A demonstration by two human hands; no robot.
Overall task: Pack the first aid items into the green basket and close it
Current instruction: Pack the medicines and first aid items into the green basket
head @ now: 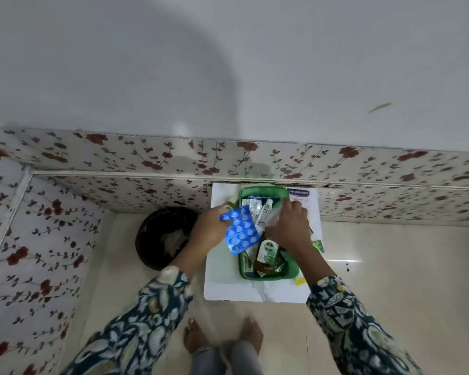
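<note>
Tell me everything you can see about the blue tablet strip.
The blue tablet strip is a shiny, foil-like blister sheet with rows of round pale blisters. The left hand holds it by its left edge, tilted, above the left side of the open green basket. Its lower corner hangs over the basket's rim. Nothing else clearly touches it.

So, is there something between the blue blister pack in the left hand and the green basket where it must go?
Nothing visible blocks it. The left hand holds the blue blister pack over the open green basket; the right hand reaches in beside it.
</note>
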